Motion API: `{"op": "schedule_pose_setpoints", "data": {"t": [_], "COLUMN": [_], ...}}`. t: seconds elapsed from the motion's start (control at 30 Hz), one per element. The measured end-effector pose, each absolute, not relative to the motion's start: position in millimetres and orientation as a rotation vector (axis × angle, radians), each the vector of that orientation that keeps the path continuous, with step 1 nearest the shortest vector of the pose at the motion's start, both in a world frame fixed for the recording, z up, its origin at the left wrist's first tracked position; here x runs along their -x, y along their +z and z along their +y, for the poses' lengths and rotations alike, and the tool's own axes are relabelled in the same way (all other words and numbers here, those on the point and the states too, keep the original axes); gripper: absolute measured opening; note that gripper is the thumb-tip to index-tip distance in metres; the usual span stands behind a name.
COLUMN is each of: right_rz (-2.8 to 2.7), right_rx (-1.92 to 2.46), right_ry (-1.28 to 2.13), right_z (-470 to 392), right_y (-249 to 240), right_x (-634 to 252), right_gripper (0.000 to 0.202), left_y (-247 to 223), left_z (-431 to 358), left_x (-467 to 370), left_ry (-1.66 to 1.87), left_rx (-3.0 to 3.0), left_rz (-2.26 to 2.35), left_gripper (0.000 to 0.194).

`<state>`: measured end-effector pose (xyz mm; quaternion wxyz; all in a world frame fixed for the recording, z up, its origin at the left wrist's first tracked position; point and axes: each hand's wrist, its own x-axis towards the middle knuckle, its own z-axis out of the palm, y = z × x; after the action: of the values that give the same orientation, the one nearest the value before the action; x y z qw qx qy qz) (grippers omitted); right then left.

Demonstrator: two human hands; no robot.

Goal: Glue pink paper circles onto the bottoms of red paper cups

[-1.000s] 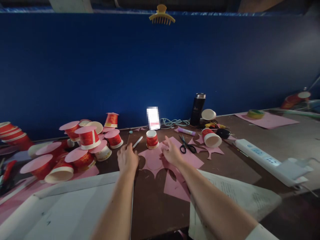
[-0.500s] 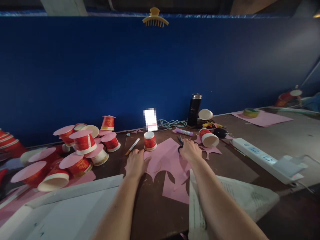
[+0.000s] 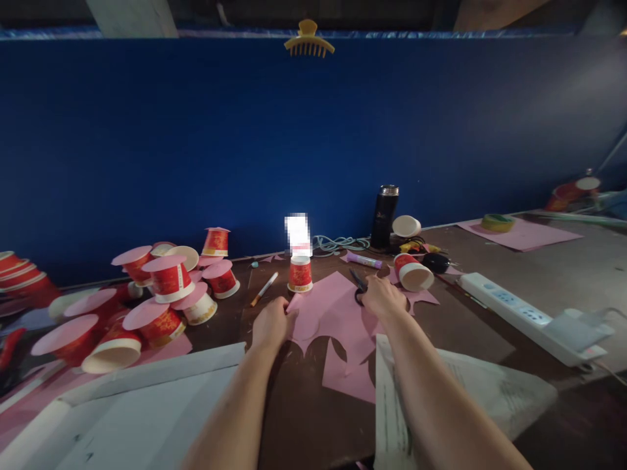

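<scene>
Pink sheet [image 3: 337, 310] lies mid-counter [image 3: 306, 418]. 2 hands have moved in: left hand [image 3: 271, 323] now at sheet's left edge, fingers bent, pinch can't tell; right hand [image 3: 385, 297] now curled closed on scissors [image 3: 359, 281], so both engaged. Red cup [image 3: 300, 277] far, untouched.

The head camera looks forward — and down — over the table [image 3: 304, 411].

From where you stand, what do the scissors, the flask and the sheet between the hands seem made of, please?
Scissors: slim dark blades, likely metal; black handles, perhaps plastic, partly hidden.
Sheet: matte pink paper or card, given its flat, crisp-cut edges.
Flask: perhaps coated metal, black body, shiny silvery top.
</scene>
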<state>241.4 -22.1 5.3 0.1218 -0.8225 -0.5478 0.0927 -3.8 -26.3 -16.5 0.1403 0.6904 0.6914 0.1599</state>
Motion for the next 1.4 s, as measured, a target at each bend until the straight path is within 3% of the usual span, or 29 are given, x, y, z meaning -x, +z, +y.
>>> {"op": "schedule_pose_setpoints", "data": {"t": [0.17, 0.4, 0.6, 0.8, 0.9, 1.0, 1.17, 1.4], "right_rz": [-1.603, -1.614, -1.489, -1.011, -0.83, -0.785, -0.72, -0.707], "right_rx": [2.367, 2.235, 1.885, 1.263, 1.048, 0.951, 0.755, 0.793], "right_ry": [0.316, 0.365, 0.355, 0.826, 1.029, 1.108, 1.252, 1.378], "right_z": [-19, -19, -15, -8, -9, -13, -19, -22], "right_y": [4, 7, 6, 7, 13, 19, 20, 10], "right_x": [-247, -249, -244, -233, -228, -227, -222, -201], "right_gripper": [0.042, 0.025, 0.032, 0.043, 0.036, 0.026, 0.027, 0.035], "left_y": [-20, -19, -20, -18, -18, -20, -19, -7], "left_z": [-24, -18, -22, -25, -21, -16, -12, -18], "left_x": [4, 6, 3, 2, 4, 7, 10, 6], "left_ry": [0.585, 0.779, 0.947, 0.943, 1.01, 1.165, 1.514, 1.671], "left_rx": [-2.026, -1.821, -1.461, -1.416, -1.444, -1.35, -0.954, -0.777], "left_rz": [1.95, 1.842, 1.428, 1.389, 1.467, 1.476, 1.266, 0.951], "left_gripper": [0.02, 0.021, 0.032, 0.029, 0.029, 0.035, 0.046, 0.042]}}
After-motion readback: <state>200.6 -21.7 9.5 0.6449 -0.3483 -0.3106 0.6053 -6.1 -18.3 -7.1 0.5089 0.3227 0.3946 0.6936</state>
